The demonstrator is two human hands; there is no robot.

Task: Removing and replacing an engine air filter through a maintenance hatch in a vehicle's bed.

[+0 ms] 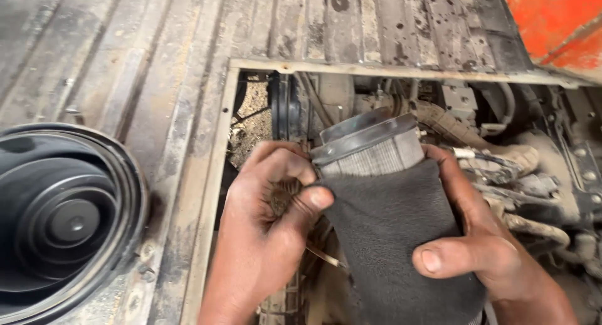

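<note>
A cylindrical air filter [370, 150] with pleated pale paper and a grey metal end cap is held between both hands over an open engine hatch. A dark grey fabric sleeve [395, 237] covers most of its body, leaving the top band bare. My left hand [269, 224] pinches the sleeve's upper edge on the left side, thumb on the cloth. My right hand [483, 243] wraps the right side of the filter, thumb pressed on the sleeve.
A round black plastic housing cover [63, 218] lies on the dirty ribbed metal floor [157, 61] at the left. The hatch frame [219, 174] borders an engine bay with hoses and dusty parts [520, 168]. An orange panel [558, 17] is at the top right.
</note>
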